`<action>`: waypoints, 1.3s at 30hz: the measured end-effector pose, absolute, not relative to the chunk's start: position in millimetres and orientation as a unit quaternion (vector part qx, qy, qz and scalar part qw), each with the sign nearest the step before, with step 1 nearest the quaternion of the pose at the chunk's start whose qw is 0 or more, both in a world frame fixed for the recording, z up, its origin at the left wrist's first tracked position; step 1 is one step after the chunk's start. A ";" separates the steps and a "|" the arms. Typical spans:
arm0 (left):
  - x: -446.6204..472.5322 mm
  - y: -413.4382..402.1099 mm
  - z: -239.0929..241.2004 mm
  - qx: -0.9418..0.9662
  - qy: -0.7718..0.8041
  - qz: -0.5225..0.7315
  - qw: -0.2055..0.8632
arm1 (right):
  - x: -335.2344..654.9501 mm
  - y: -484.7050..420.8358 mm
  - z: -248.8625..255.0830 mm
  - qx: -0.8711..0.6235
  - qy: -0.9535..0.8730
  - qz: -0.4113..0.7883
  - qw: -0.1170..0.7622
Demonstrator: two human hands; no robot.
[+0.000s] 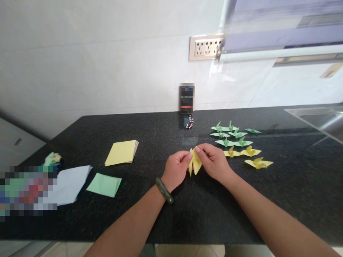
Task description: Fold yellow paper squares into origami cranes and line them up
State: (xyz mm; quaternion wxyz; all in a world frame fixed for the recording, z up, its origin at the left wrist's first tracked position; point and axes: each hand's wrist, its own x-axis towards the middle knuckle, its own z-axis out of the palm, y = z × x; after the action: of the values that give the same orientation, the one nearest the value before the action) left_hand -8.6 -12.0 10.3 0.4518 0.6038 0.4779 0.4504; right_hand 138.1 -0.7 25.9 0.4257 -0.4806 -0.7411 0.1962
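Note:
A partly folded piece of yellow origami paper is held above the dark countertop, its pointed flaps hanging down. My left hand pinches its left side between thumb and fingers. On its other edge, my right hand grips the paper near the top, thumb in front. Just right of my right hand stand several yellow paper cranes. Behind them are several green paper cranes in loose rows. The fingers behind the paper are mostly hidden.
A stack of coloured paper with yellow on top and green sheets lie to the left, near white paper. A phone with a beaded strap leans on the wall. At the right is a sink.

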 end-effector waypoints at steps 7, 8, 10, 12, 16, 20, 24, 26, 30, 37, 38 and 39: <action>-9.2 -11.9 12.0 0.610 0.487 0.441 0.444 | 140.4 -0.1 24.3 -0.488 -0.730 0.193 0.438; -9.1 -11.8 11.8 0.609 0.489 0.439 0.444 | 140.7 0.5 23.8 -0.488 -0.727 0.195 0.441; -8.8 -11.9 11.3 0.603 0.492 0.437 0.452 | 141.1 1.3 23.5 -0.488 -0.726 0.198 0.443; -8.5 -12.2 10.9 0.597 0.492 0.433 0.462 | 141.4 1.3 23.9 -0.493 -0.724 0.197 0.440; -8.3 -13.0 11.8 0.611 0.495 0.430 0.443 | 141.1 0.0 24.4 -0.495 -0.731 0.195 0.428; -9.0 -13.1 15.1 0.619 0.511 0.447 0.396 | 138.5 0.6 22.5 -0.491 -0.688 0.271 0.461; -11.6 -11.0 15.4 0.590 0.537 0.491 0.350 | 135.5 2.3 20.8 -0.497 -0.640 0.382 0.444; -12.8 -10.0 13.7 0.579 0.540 0.502 0.349 | 134.6 2.1 20.2 -0.510 -0.643 0.390 0.418; -12.4 -9.5 9.4 0.563 0.534 0.507 0.376 | 133.6 -0.8 19.6 -0.537 -0.674 0.303 0.406; -7.2 -10.6 9.6 0.523 0.513 0.523 0.435 | 130.3 -8.0 20.3 -0.532 -0.707 0.199 0.421; -7.0 -10.6 10.3 0.520 0.513 0.524 0.439 | 129.5 -8.8 20.3 -0.523 -0.708 0.211 0.425; -7.1 -10.4 11.0 0.515 0.512 0.524 0.445 | 128.6 -9.3 20.4 -0.512 -0.705 0.233 0.431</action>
State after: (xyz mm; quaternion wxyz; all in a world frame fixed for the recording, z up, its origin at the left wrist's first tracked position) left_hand -7.1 -10.4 11.0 0.4452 0.5149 0.5118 0.5243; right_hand 128.6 -9.3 20.4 0.4307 -0.5124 -0.7053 0.2335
